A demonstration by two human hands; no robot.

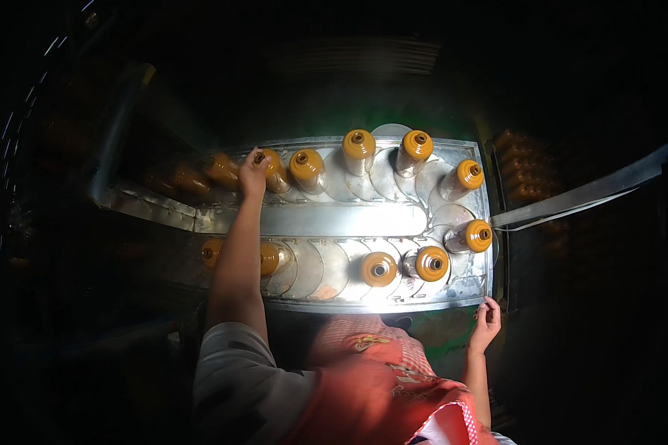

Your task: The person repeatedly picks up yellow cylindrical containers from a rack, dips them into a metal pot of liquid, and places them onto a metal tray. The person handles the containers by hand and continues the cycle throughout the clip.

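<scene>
My left hand (pixel 251 176) reaches across the metal conveyor, its fingers closed round the neck of a bottle (pixel 276 167) with an amber-brown shoulder. Close to its right stands a similar bottle (pixel 306 165), upright with its mouth up. More bottles follow the curved track, such as one at the far side (pixel 359 145) and one at the right bend (pixel 478 235). Beside the near right corner of the conveyor is my right hand (pixel 485 326), fingers loosely bent and apart, with no object visible in it. My left forearm partly covers a bottle (pixel 272 258) on the near lane.
A raised metal divider (pixel 326 220) runs between the conveyor's two lanes. On the right, a long metal strip (pixel 586 196) sticks outward. Behind it, several stacked amber-brown pieces (pixel 525 165) show dimly. The left end of the conveyor fades into darkness.
</scene>
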